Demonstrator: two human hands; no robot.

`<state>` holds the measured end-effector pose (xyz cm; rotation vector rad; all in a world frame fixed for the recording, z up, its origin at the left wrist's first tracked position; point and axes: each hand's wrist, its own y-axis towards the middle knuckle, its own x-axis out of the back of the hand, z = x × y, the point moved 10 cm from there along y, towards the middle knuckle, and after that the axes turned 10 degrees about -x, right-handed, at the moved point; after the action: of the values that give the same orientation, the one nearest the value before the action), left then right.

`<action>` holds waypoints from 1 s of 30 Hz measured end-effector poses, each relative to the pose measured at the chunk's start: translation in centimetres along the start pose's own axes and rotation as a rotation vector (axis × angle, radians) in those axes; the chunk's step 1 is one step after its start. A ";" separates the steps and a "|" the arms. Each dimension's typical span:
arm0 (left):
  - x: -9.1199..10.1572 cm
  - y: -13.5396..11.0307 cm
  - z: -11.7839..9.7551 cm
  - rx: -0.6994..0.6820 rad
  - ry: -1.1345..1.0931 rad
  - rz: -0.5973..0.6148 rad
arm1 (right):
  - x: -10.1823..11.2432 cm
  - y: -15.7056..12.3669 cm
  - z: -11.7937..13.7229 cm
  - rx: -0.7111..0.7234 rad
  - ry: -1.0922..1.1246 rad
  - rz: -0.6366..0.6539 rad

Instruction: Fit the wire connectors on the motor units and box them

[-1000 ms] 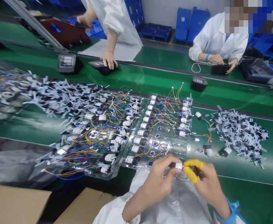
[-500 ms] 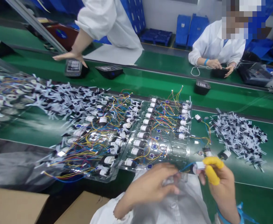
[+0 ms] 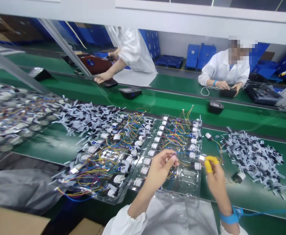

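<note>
My right hand (image 3: 214, 174), with yellow finger cots on thumb and forefinger, pinches a small black-and-white motor (image 3: 198, 159) with coloured wires, just above the right column of a clear plastic tray (image 3: 187, 182). My left hand (image 3: 160, 168) hovers over the same tray, its fingertips pinched on the motor's thin wires (image 3: 179, 156). The tray holds rows of similar wired motors (image 3: 157, 143). A second clear tray (image 3: 103, 160), full of motors and tangled wires, lies to its left.
A pile of black-and-white strips (image 3: 253, 155) lies right of the tray, another pile (image 3: 84, 116) at the left. Loose motors (image 3: 239, 177) lie near my right hand. Two people in white coats (image 3: 221, 70) work across the green conveyor (image 3: 172, 101). Cardboard boxes (image 3: 13, 223) sit at bottom left.
Both hands moved up and forward from my lap to over the tray, carrying the motor. The view tilted upward. The standing person across the belt shifted a hand to another device.
</note>
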<state>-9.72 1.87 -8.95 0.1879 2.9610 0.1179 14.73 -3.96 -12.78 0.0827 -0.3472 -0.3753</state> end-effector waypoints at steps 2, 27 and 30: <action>0.2 0.1 0.3 -0.011 -0.003 -0.037 | -1.0 0.2 -0.4 0.018 -0.014 0.029; 2.6 -1.9 1.3 -0.062 0.347 -0.086 | 4.0 0.5 -0.9 0.115 -0.360 -0.101; 1.4 -2.8 -0.5 -0.173 0.378 -0.154 | 2.6 1.4 -2.0 0.139 -0.417 -0.024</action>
<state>-11.47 -0.79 -8.95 -0.0984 3.2997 0.4323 18.17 -3.65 -13.65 0.1453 -0.7851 -0.3909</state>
